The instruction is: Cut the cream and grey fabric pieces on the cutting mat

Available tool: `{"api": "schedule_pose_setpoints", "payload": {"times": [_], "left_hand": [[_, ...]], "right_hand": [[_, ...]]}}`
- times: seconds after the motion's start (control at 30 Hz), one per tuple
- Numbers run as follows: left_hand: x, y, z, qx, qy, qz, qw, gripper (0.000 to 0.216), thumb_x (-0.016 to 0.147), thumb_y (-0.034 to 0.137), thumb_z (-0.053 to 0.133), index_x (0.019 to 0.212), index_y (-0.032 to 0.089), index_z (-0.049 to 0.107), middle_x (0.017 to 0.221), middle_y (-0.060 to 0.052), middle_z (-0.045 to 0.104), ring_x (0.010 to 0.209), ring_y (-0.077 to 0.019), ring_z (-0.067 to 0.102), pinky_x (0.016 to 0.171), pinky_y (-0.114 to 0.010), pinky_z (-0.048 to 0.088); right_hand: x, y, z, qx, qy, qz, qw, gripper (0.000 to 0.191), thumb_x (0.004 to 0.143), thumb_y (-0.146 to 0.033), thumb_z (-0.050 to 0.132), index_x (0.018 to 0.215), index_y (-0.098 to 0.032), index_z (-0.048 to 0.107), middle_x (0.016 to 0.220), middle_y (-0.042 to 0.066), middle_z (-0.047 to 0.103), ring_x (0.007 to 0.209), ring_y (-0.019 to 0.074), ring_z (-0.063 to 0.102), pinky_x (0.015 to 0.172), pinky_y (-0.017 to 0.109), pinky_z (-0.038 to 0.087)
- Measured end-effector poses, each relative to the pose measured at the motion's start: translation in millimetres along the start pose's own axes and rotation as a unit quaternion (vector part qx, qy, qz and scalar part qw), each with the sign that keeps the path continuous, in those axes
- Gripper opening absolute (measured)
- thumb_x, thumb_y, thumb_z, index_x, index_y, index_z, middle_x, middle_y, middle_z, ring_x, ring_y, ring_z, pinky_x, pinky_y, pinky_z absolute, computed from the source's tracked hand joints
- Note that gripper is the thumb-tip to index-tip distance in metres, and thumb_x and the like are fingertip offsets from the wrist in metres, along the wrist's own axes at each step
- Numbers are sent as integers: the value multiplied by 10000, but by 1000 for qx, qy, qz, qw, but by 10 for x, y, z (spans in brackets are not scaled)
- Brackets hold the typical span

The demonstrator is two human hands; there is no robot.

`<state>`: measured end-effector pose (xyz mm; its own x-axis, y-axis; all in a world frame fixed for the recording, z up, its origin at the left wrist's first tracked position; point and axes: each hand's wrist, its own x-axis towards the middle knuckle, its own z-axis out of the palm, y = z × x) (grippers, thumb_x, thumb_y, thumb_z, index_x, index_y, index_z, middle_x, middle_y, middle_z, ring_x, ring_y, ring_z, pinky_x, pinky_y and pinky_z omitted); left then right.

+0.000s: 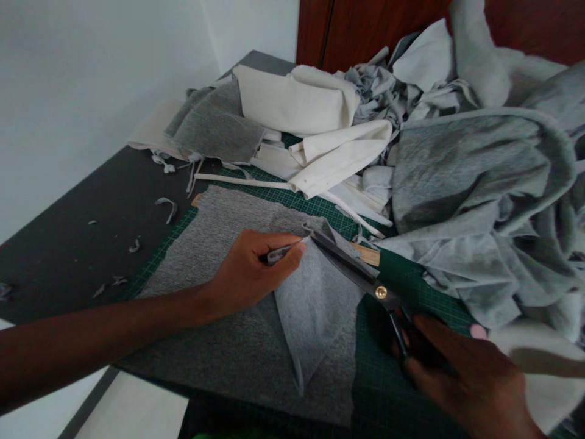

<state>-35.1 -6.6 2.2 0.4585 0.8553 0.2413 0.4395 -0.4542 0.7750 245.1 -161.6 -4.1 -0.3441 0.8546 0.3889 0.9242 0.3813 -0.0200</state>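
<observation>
A piece of grey knit fabric [192, 244] lies over the green cutting mat [393, 384]. My left hand [249, 268] pinches a gathered fold of this fabric between thumb and fingers, lifting it off the mat. From the right, my right hand [461, 366] grips the black handles of a pair of scissors [351, 268], partly blurred. The blade tips reach the raised fold just beside my left fingertips, with fabric at the blades. Below the pinch, a lighter grey flap hangs down to a point.
Cream fabric pieces [297, 100] and a folded grey piece [214, 122] lie at the back. A heap of grey cloth [466, 183] fills the right side. Small scraps [167, 207] dot the dark tabletop [68, 231] at left. A wooden strip [368, 255] lies under the fabric.
</observation>
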Motion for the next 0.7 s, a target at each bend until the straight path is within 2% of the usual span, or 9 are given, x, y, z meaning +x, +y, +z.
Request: {"api": "schedule_pose_setpoints", "payload": {"times": [0.27, 0.53, 0.7], "left_hand": [[4, 28, -5, -26, -14, 12, 999, 259, 881, 243, 560, 658, 150, 654, 517, 58, 475, 454, -52, 410, 427, -159, 306], [11, 35, -7, -31, -22, 19, 999, 267, 874, 209, 552, 629, 140, 633, 504, 67, 381, 441, -41, 349, 416, -155, 264], [6, 23, -5, -24, -15, 24, 999, 274, 862, 195, 564, 597, 143, 613, 502, 67, 415, 437, -38, 370, 413, -154, 273]], "right_hand": [[183, -69, -21, 48, 25, -6, 999, 147, 866, -172, 464, 942, -214, 583, 599, -35, 655, 425, 129, 598, 393, 220, 442], [133, -21, 4, 34, 9, -27, 999, 148, 918, -206, 455, 998, -175, 575, 675, -3, 687, 483, 131, 635, 434, 211, 483], [68, 11, 9, 27, -7, -27, 999, 170, 929, -228, 452, 1028, -176, 580, 713, 8, 704, 506, 141, 646, 458, 225, 495]]}}
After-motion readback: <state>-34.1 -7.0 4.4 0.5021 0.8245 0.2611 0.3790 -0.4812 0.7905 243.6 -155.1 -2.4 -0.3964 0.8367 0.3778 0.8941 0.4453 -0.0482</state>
